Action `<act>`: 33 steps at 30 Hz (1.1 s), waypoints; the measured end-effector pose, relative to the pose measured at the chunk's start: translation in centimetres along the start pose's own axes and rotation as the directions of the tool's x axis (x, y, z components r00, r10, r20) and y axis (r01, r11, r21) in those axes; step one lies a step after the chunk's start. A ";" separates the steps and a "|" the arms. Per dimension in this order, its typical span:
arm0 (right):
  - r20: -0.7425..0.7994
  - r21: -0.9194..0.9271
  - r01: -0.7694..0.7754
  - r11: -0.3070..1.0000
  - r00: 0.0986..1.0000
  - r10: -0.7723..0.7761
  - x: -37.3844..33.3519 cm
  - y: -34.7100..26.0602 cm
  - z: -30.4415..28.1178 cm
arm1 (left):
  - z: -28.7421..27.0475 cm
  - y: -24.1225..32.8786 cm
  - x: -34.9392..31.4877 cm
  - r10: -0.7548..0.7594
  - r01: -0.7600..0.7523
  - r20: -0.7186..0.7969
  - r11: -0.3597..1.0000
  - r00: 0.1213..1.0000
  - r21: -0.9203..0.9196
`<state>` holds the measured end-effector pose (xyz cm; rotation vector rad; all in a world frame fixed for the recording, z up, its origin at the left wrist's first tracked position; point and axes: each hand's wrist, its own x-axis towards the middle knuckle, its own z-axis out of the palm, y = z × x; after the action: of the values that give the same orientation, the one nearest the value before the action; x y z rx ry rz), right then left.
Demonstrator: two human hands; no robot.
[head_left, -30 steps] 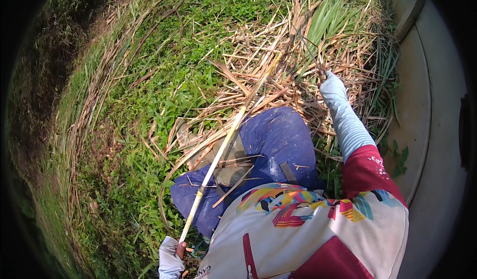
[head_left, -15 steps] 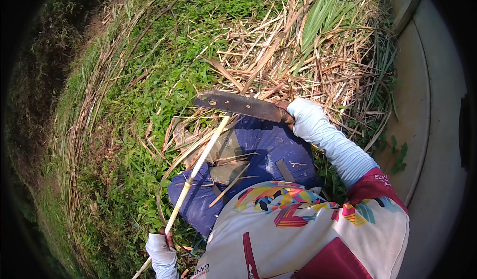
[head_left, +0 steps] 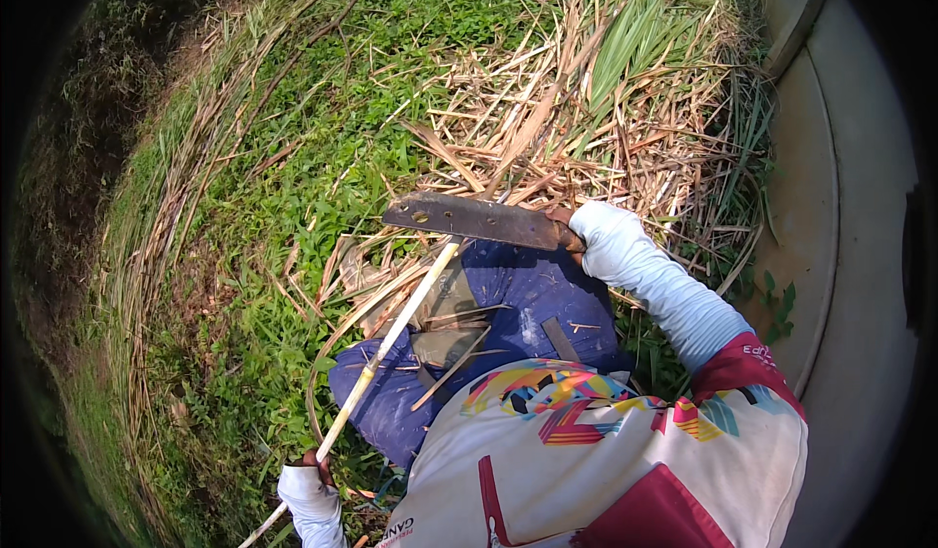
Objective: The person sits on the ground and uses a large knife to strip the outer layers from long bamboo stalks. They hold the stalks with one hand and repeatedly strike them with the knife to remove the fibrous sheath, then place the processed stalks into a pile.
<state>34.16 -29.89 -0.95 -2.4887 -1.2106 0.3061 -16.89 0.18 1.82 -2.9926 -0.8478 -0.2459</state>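
Observation:
My right hand is closed round the handle end of a machete, its broad dark blade pierced with a few holes and pointing left. Below it, a long pale-yellow cane stalk slants from lower left up to the blade. The stalk's upper end meets the blade's lower edge; whether they touch, I cannot tell. Lower down, my left hand grips the stalk, which runs on past it toward the lower left. White sleeves cover both forearms. The stalk crosses in front of my bent legs in blue trousers.
Dry straw and cut leaves lie heaped ahead, with long green blades on top. Low green weeds spread to the left, bordered by a band of dry stalks. A smooth grey wall stands close on my right.
The machete and the stalk's upper end have shifted slightly down and to the right. My left hand has moved a little left, still holding the stalk.

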 end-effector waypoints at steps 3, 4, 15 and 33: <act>0.193 -0.106 -0.016 0.994 0.980 0.036 1.6 1.1 -1.0 | 1.2 -2.3 -0.9 -0.058 0.068 0.153 0.996 0.987 -0.058; 0.204 -0.118 -0.015 0.993 0.978 0.039 2.2 1.3 -1.0 | 0.0 0.2 0.4 -0.139 0.169 0.179 0.971 0.974 -0.169; -0.062 -0.029 0.106 0.994 0.992 -0.108 -0.8 -0.3 1.3 | 1.5 -1.0 -0.6 0.018 -0.018 -0.015 1.000 1.000 -0.025; -0.075 0.139 -0.057 0.989 0.995 0.068 -2.2 -0.6 1.9 | 1.8 -2.1 -1.8 -0.008 0.008 -0.019 1.000 1.000 0.015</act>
<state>31.73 -30.87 -2.32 -2.4002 -1.0458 0.2934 -19.26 1.16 -0.25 -2.9685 -0.8556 -0.2661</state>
